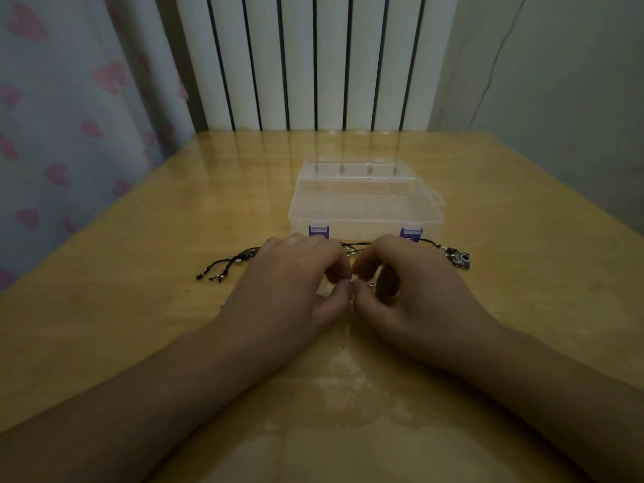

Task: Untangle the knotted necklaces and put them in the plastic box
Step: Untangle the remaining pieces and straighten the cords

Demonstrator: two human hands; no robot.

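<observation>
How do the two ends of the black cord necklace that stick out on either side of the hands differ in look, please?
The left cord end splits into several thin black tails tipped with small beads, while the right cord end is a single strand. The left end carries no pendant; the right end finishes in a metal camera-shaped charm. The left end fans toward the viewer; the right runs beside the plastic box. Both lie flat on the table.

Wooden table, plastic box, tangled necklaces

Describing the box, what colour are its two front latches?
Purple latches on the clear plastic box, head view.
</observation>
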